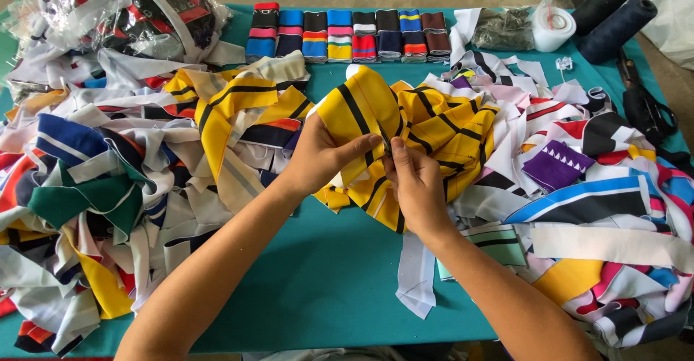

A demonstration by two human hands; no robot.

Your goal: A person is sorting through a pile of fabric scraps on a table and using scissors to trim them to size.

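A: Hands first. I had the left hand (318,155) closed on the yellow fabric piece with black stripes (405,133), thumb laid across the front, fingers tucked behind. The right hand (416,187) pinched the same piece at its near edge, fingertips pressed together, thumb almost touching the left thumb.

B: Where did the piece lie relative to them?

A: Directly ahead and above both hands, bunched at the middle of the teal table (325,289). Its bulk ran from the pinch away to my right, toward the heap of white, purple and red scraps (578,151). Long axis roughly left-low to right-high.

B: Which hand was nearer?

A: Both were on it. The left carried the lifted flap; the right sat lower, at the fold between them.

B: Anything close by?

A: A second heap of mixed scraps (94,187) to my left, well apart from the grip. A row of folded striped knit bands (347,36) beyond, at the far edge.
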